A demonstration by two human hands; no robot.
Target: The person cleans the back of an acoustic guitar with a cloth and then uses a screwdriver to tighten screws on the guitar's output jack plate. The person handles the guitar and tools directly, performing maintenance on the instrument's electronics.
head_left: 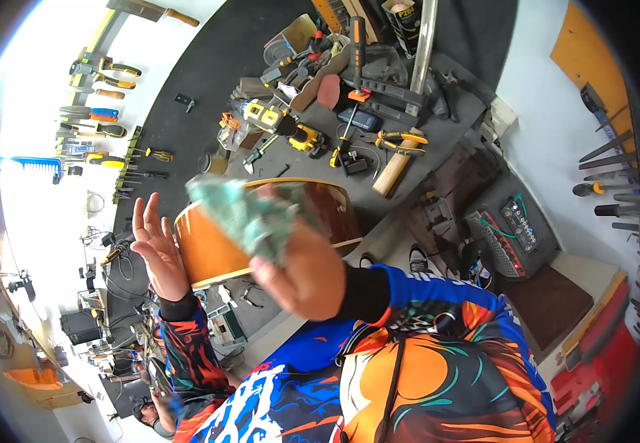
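In the right hand [305, 273]: gripped, green cloth [250, 220], likely soft, light; right of the spread, empty left hand [159, 251]: glossy wooden body [213, 255], probably stiff, slippery, scratch-prone, best held by pale edges [220, 280].

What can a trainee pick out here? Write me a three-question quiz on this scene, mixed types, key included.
1. Which hand holds the green cloth, seen in front of the shiny wooden piece?
2. True or false: the left hand also holds a cloth.
3. Fill in: the yellow drill lies on the dark ____.

Key:
1. The right hand.
2. False; it is open, with nothing visible in it.
3. Bench.
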